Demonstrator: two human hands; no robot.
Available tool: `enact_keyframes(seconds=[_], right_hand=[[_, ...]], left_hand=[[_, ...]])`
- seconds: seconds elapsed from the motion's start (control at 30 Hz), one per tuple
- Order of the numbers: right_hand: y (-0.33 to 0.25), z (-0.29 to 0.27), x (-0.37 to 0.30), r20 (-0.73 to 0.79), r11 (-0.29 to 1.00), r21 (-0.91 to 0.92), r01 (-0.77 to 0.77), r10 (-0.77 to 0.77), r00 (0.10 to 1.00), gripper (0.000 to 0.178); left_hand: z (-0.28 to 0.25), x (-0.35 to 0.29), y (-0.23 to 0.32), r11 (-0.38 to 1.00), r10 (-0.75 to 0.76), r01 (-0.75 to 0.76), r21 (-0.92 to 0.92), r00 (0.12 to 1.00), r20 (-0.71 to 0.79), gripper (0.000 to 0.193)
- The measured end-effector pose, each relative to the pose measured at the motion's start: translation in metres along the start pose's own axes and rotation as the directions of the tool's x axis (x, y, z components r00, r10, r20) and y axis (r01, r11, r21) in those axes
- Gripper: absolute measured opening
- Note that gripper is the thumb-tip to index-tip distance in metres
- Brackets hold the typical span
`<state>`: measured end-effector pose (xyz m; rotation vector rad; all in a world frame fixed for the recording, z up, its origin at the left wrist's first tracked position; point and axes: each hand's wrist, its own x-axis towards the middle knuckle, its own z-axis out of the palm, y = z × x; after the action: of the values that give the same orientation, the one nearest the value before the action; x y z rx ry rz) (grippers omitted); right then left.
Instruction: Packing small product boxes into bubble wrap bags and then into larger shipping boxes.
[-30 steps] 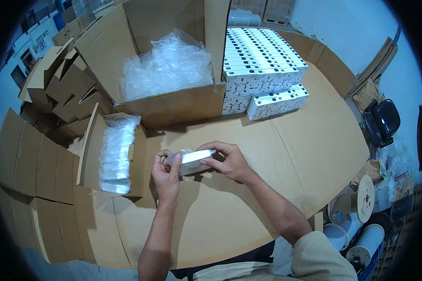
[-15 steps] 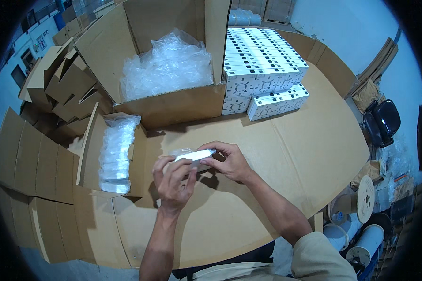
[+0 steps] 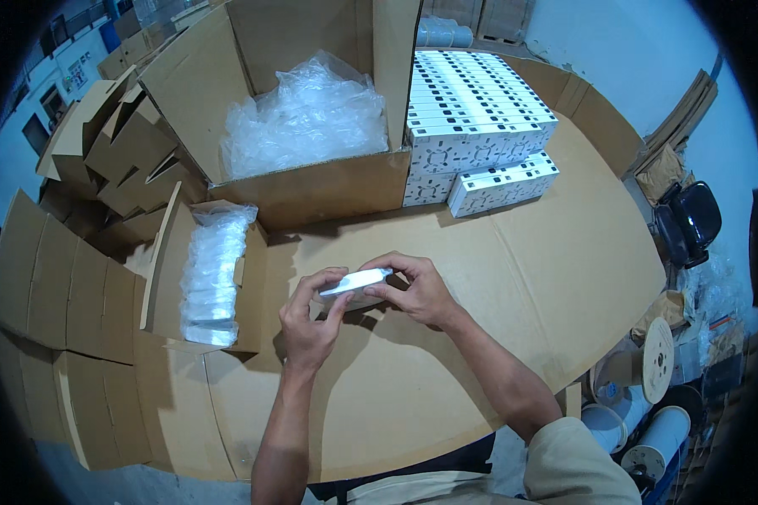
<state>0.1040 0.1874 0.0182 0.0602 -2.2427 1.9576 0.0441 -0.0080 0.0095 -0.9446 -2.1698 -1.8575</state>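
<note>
A cardboard-covered table [image 3: 514, 320] carries a large open carton [image 3: 227, 93] of clear plastic bags at its far edge, with stacked white boxes [image 3: 472, 118] just to the right and a small open carton [image 3: 215, 278] near the left edge. Above the middle, the left hand [image 3: 310, 324] and right hand [image 3: 417, 290] both grasp a small white box [image 3: 355, 282] between fingertips.

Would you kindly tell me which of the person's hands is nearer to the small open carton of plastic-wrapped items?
Left. The left hand is just right of the small carton; the right hand lies farther right, beyond it.
</note>
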Motion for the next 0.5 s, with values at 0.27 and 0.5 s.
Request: enact_keyframes(seconds=[0.27, 0.5], right_hand=[[-0.009, -0.001, -0.004, -0.013, 0.997, -0.083, 0.001, -0.002, 1.0, 0.027], [-0.022, -0.011, -0.001, 0.06, 0.883, -0.384, 0.27, -0.268, 0.961, 0.03]], left_hand=[[-0.002, 0.003, -0.001, 0.898, -0.301, 0.312, -0.31, 0.95, 0.082, 0.03], [-0.012, 0.003, 0.001, 0.866, -0.449, 0.48, -0.142, 0.87, 0.205, 0.032]])
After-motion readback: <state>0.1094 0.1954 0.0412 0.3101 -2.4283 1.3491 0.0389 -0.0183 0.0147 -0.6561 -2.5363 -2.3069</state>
